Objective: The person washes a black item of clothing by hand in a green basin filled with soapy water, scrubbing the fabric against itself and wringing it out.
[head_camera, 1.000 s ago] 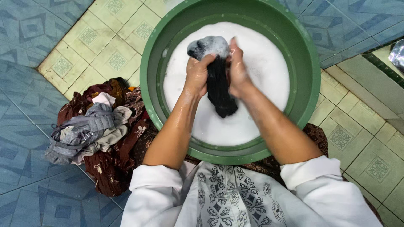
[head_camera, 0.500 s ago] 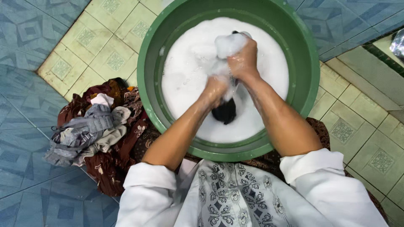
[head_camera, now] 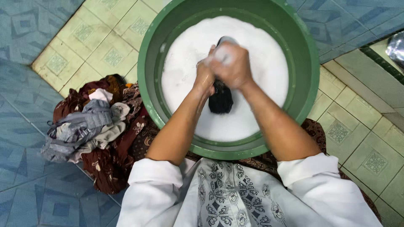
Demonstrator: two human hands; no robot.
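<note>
Green basin of white suds, left hand and right hand both clenched on black cloth over basin centre, heap of laundry on floor left of basin.

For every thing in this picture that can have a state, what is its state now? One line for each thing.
Green basin: upright on the tiled floor, full of white foam.
Black cloth: wet, bunched, gripped by both hands above the foam.
Left hand: closed on the black cloth, wet.
Right hand: closed on the black cloth, soapy.
Pile of clothes: heaped on the floor left of the basin, not touched.
</note>
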